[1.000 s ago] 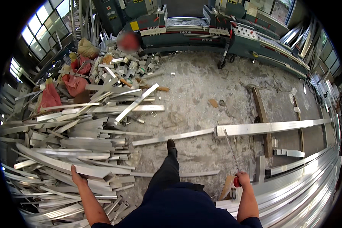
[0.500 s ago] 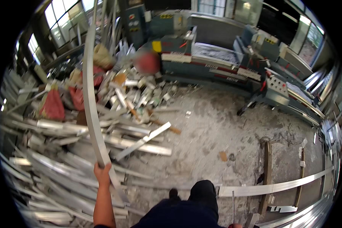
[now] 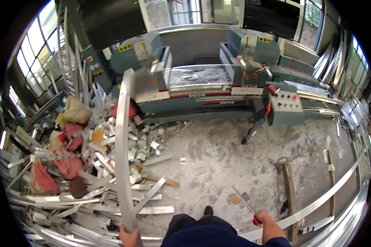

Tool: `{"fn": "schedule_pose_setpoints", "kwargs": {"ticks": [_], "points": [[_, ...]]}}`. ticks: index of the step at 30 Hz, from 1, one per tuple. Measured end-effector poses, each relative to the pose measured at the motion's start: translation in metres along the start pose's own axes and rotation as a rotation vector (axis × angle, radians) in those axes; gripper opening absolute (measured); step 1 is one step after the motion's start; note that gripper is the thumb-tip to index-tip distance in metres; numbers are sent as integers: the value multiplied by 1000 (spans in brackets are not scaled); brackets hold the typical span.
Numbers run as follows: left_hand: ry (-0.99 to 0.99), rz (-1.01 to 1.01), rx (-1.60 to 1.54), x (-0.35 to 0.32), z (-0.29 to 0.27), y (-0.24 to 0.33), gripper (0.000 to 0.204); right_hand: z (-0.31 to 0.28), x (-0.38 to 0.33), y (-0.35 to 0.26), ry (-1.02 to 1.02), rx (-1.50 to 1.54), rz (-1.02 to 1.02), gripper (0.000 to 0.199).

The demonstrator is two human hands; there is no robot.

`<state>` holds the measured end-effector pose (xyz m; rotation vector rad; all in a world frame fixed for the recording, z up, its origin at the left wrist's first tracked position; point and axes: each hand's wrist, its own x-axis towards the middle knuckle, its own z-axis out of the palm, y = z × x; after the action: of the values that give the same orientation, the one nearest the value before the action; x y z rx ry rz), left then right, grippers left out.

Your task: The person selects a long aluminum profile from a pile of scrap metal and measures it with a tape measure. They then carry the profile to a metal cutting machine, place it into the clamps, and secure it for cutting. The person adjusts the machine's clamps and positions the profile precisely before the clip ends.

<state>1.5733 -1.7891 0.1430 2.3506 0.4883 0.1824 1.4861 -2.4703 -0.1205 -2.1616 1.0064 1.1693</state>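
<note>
My left hand (image 3: 129, 237) is closed around the lower part of a long silvery metal profile (image 3: 123, 152). The profile rises steeply in front of me, its upper end overlapping the left end of the green machine (image 3: 198, 99). In my right hand (image 3: 266, 221) is what looks like a tape measure (image 3: 244, 200), with a red case in the fist and a thin straight blade drawn out toward the upper left. Below me my dark trousers and one shoe show above the concrete floor.
Metal offcuts (image 3: 105, 158) and red sacks (image 3: 45, 179) are heaped on the left, with long strips lying nearer. A control box (image 3: 285, 105) with buttons projects from the machine. On the right, a long light profile (image 3: 317, 208) lies across a wooden beam (image 3: 289, 189).
My view has turned left to right, facing the machine more squarely. The left hand and its profile sit lower. My right hand has come up into view with the tape measure.
</note>
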Motion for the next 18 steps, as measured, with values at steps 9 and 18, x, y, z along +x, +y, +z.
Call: {"fn": "schedule_pose_setpoints", "kwargs": {"ticks": [9,18], "points": [[-267,174,44,209,117,154,66,-205,81,-195,218,130,-217,42],[-419,409,182,464,246,316,71,-254,84,-250,44,163,168,54]]}}
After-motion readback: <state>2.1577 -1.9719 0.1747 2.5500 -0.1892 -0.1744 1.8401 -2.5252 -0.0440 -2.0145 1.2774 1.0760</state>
